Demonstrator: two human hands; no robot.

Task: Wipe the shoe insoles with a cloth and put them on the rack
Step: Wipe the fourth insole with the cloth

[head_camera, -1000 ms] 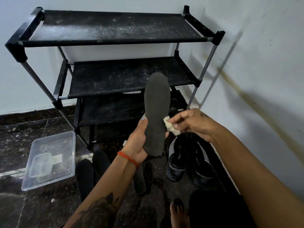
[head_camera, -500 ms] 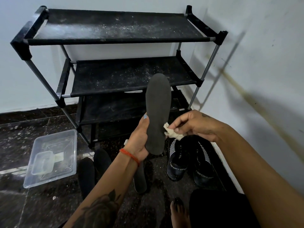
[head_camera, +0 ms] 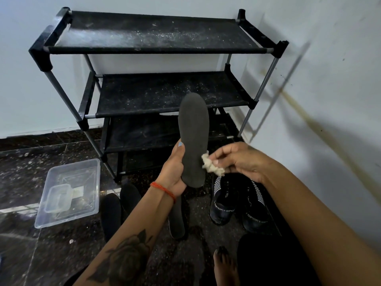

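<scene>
I see the dark insole upright in front of the rack, my left hand gripping its heel end, my right hand pinching a crumpled cloth against its right edge, black sneakers on the floor below.

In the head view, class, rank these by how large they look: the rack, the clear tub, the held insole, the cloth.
1. rack
2. clear tub
3. insole, though held nearer the camera, so unsure against the tub
4. cloth
</scene>
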